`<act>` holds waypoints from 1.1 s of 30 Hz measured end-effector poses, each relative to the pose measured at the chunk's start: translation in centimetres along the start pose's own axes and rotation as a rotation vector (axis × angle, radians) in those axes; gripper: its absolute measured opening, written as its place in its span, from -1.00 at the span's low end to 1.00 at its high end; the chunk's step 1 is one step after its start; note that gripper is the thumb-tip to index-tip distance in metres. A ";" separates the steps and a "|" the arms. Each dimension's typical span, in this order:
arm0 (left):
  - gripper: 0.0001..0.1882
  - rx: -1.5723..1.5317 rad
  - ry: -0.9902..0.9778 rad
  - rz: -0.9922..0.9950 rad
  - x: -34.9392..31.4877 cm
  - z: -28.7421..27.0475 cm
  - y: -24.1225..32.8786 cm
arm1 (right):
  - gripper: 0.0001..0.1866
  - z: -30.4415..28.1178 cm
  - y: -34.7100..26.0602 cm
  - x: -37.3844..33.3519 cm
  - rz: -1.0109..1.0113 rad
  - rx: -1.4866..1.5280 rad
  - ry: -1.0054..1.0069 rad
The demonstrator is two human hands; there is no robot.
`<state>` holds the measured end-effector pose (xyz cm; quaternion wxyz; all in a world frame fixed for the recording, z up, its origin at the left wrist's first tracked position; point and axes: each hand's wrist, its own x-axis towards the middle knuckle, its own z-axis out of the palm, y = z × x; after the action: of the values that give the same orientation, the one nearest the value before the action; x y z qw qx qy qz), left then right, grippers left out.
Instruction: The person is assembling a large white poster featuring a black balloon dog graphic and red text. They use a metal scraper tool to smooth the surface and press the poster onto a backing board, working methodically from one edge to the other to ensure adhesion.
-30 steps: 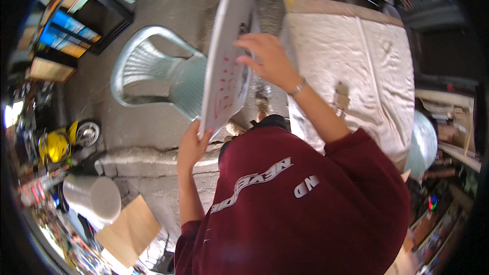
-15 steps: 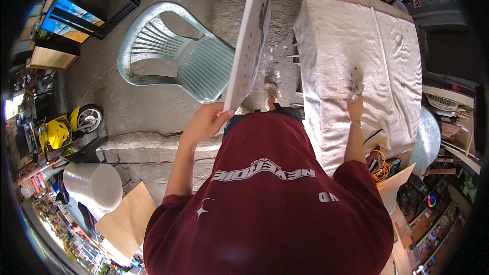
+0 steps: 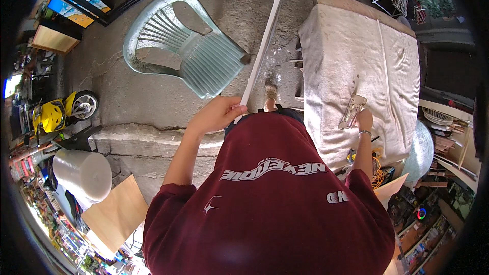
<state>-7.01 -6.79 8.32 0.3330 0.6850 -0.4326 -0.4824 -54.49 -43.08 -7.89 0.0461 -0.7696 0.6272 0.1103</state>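
A thin white panel [image 3: 263,46], seen almost edge-on, stands upright in front of me. My left hand [image 3: 220,113] pinches its near edge, thumb on one side and fingers on the other. Over the cloth-covered table [image 3: 338,35] on the right, my right hand [image 3: 364,120] is closed round a metallic hand tool that looks like a staple gun [image 3: 352,112]. Whether the tool touches the cloth, I cannot tell. A few small dark spots mark the fabric just beyond it.
A pale green plastic armchair [image 3: 211,63] stands left of the panel. Near my right forearm lies an orange cord [image 3: 377,173]. A yellow motorbike [image 3: 51,116], a white roll [image 3: 84,175] and a plywood sheet [image 3: 116,214] are at the left. A concrete step [image 3: 142,140] crosses behind them.
The panel has turned from showing its marked face to nearly edge-on. My right hand has come nearer to me, and the tool, barely visible before, now shows lengthwise.
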 end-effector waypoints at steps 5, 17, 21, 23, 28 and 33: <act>-0.69 0.003 0.005 -0.028 -0.2 0.2 0.1 | -0.57 -0.1 -1.3 -0.1 0.018 0.005 0.017; -0.65 0.003 -0.004 0.009 -0.5 0.1 -1.7 | -0.61 -1.0 -0.5 0.8 -0.188 0.056 -0.095; -0.67 -0.048 -0.015 -0.001 -0.8 0.3 -1.7 | -0.53 0.0 -0.9 1.6 -0.058 0.103 -0.112; -0.65 -0.106 -0.065 0.033 -0.4 -0.1 -1.7 | -0.50 4.0 3.0 2.4 0.022 0.289 -0.156; -0.62 -0.242 -0.075 -0.059 -0.9 0.2 -1.0 | -0.48 1.6 -1.0 1.5 0.434 1.153 -0.667; -0.66 -0.507 -0.049 0.064 0.0 2.7 -5.1 | -0.64 -2.5 -7.6 -4.7 0.018 1.036 -0.404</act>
<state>-8.19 -4.88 3.04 0.4987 0.5535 -0.3273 -0.5812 -47.65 -37.53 -4.89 0.5370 -0.6044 0.5847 -0.0669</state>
